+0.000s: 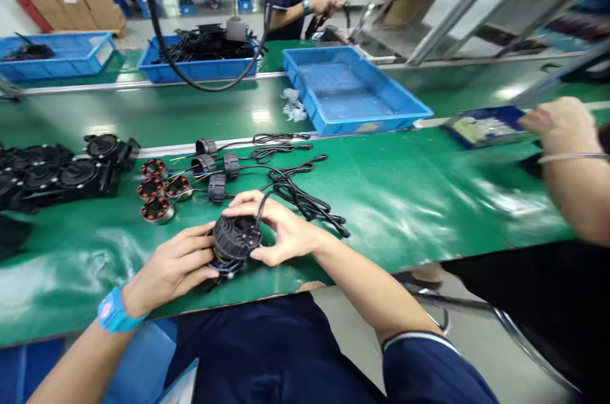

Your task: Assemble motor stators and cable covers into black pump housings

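My right hand (281, 229) grips a round black ribbed cap (237, 237) with a black cable running out of it. The cap sits tilted over a black housing (223, 274) near the front edge of the green bench. My left hand (183, 261) wraps round the left side of that housing and steadies it. Behind my hands lie several copper-wound motor stators (157, 208), joined by thin wires to black ribbed caps (216, 188). Their black cables (298, 191) lie coiled to the right. What sits between the cap and the housing is mostly hidden.
Black assembled housings (61, 169) stand at the left. A blue tray (324, 121) rests at the back centre, beside crumpled plastic (294, 105). Another blue tray (152, 70) holds black parts. A black cable (157, 29) hangs overhead. A co-worker's hand (562, 118) reaches a small dark-blue tray (486, 124).
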The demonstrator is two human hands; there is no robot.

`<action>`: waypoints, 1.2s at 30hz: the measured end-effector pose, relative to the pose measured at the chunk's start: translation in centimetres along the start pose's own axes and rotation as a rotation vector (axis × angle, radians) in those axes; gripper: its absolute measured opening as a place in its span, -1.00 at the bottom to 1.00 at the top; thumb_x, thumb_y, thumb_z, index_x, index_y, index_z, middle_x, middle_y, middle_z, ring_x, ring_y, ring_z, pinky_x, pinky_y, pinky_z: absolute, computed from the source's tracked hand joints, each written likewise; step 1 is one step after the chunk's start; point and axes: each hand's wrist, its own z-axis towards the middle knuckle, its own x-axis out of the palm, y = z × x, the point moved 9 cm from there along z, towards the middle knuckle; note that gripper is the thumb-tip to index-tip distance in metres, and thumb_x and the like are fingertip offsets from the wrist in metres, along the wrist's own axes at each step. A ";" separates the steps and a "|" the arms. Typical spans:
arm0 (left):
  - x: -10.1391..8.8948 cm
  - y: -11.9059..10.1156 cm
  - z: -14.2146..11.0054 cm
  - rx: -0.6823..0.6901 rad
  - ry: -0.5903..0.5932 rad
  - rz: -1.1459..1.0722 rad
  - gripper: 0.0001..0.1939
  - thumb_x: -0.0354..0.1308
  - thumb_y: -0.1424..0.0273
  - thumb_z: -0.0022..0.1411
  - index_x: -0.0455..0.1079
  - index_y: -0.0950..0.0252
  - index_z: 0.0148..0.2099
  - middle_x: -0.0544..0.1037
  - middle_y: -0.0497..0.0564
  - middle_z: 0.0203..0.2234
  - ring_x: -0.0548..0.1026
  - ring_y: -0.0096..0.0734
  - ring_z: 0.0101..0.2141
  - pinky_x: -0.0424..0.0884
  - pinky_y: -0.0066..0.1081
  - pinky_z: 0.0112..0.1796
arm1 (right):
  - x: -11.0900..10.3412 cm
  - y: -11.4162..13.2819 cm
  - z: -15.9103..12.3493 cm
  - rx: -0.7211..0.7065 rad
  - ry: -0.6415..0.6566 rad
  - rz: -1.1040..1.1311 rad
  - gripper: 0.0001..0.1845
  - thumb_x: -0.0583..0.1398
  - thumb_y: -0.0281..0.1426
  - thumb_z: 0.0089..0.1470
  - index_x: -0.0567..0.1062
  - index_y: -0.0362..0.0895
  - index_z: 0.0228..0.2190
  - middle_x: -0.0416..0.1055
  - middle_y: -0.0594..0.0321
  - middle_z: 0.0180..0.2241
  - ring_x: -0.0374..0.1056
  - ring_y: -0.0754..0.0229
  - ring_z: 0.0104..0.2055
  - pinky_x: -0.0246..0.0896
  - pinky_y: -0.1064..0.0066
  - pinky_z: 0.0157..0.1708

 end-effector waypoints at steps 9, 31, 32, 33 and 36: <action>-1.9 0.8 0.0 0.016 -0.101 -0.047 -0.84 0.32 0.29 0.30 0.53 0.24 -0.13 0.63 -0.02 -0.28 0.58 -0.27 -0.02 0.52 -0.32 0.09 | 2.1 0.7 2.6 -0.072 0.227 0.074 -0.38 0.24 -0.52 -0.11 0.51 -0.16 0.07 0.29 0.00 0.27 0.25 0.02 0.32 0.12 0.18 0.31; -1.2 -2.0 3.8 -0.207 0.181 0.451 -0.26 0.03 0.01 0.42 0.13 0.59 0.30 0.40 0.37 -0.03 0.37 0.04 -0.08 0.44 -0.04 -0.07 | 5.1 -2.9 -1.4 0.185 0.003 -0.165 0.27 0.45 -0.22 -0.17 -0.07 -0.15 0.40 0.10 -0.12 0.33 0.12 -0.13 0.34 0.09 0.05 0.34; -1.1 -2.2 3.9 -0.205 0.210 0.440 -0.29 0.04 0.01 0.42 0.16 0.57 0.27 0.40 0.36 -0.04 0.37 0.02 -0.10 0.44 -0.05 -0.10 | 5.2 -2.8 -1.4 0.179 0.004 -0.164 0.29 0.45 -0.22 -0.17 -0.10 -0.15 0.41 0.09 -0.12 0.33 0.13 -0.14 0.33 0.11 0.05 0.32; -0.8 -2.3 4.0 -0.200 0.245 0.413 -0.30 0.05 0.01 0.41 0.17 0.55 0.26 0.40 0.34 -0.05 0.36 -0.01 -0.12 0.43 -0.06 -0.11 | 5.4 -2.6 -1.3 0.168 0.011 -0.163 0.31 0.45 -0.21 -0.18 -0.12 -0.14 0.42 0.11 -0.12 0.31 0.14 -0.14 0.31 0.14 0.04 0.30; 0.1 -2.6 4.2 -0.168 0.355 0.358 -0.36 0.07 0.01 0.40 0.23 0.52 0.18 0.41 0.31 -0.08 0.35 -0.03 -0.14 0.41 -0.06 -0.12 | 5.8 -2.5 -1.4 0.145 0.033 -0.167 0.36 0.47 -0.16 -0.20 -0.13 -0.13 0.43 0.16 -0.11 0.25 0.18 -0.15 0.25 0.16 -0.01 0.28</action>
